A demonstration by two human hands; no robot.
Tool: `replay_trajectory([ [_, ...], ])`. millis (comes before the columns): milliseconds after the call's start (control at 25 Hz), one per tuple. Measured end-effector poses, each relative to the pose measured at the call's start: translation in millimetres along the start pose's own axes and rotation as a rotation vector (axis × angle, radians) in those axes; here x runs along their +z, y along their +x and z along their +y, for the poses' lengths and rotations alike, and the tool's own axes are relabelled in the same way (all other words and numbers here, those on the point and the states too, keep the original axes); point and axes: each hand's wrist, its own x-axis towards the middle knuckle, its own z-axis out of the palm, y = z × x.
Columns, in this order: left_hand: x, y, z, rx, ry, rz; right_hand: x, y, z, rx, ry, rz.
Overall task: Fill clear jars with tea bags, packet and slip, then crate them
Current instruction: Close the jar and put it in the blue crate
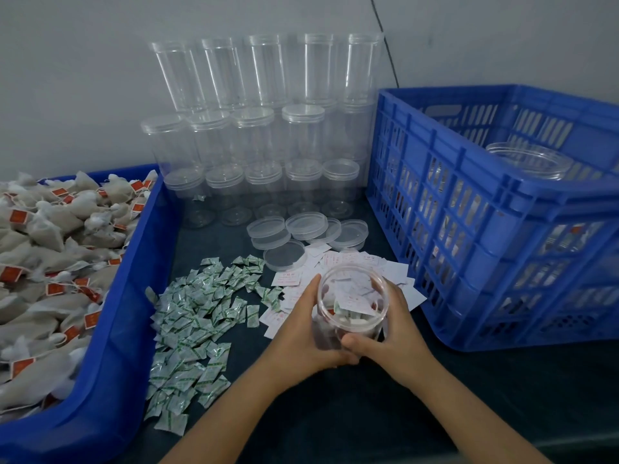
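Left hand [306, 333] and right hand [398, 326] grip one jar [351, 303]; five lids [303, 234].

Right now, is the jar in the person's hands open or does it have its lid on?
Open. The jar has no lid: its bare rim shows, with a white slip inside.

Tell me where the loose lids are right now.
In the head view the loose lids lie mid-table, just in front of the stacked empty jars, left of the blue crate and behind the paper slips.
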Motion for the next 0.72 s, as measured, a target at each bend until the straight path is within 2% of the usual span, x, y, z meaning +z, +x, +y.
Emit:
replay_trajectory([
  [120,5.2,7.2,0.1,0.051,0.033,0.036,-24.2,9.6,-31.7,0.014,-0.238,-0.116],
  [280,6.0,0.4,13.7,0.065,0.101,0.084,-44.1,33.8,-94.1,-0.015,-0.870,-0.461],
  [440,1.6,-4.8,46.3,0.159,0.194,0.080,-50.3,48.5,-161.3,-0.010,-1.146,-0.665],
  [600,-6.1,1.4,91.0,0.233,0.201,0.121,-64.5,67.9,-237.2,-0.049,-1.219,-0.692],
  [720,-12.9,24.3,116.2,0.268,0.164,0.187,-93.6,84.8,-297.5,-0.019,-1.113,-0.541],
])
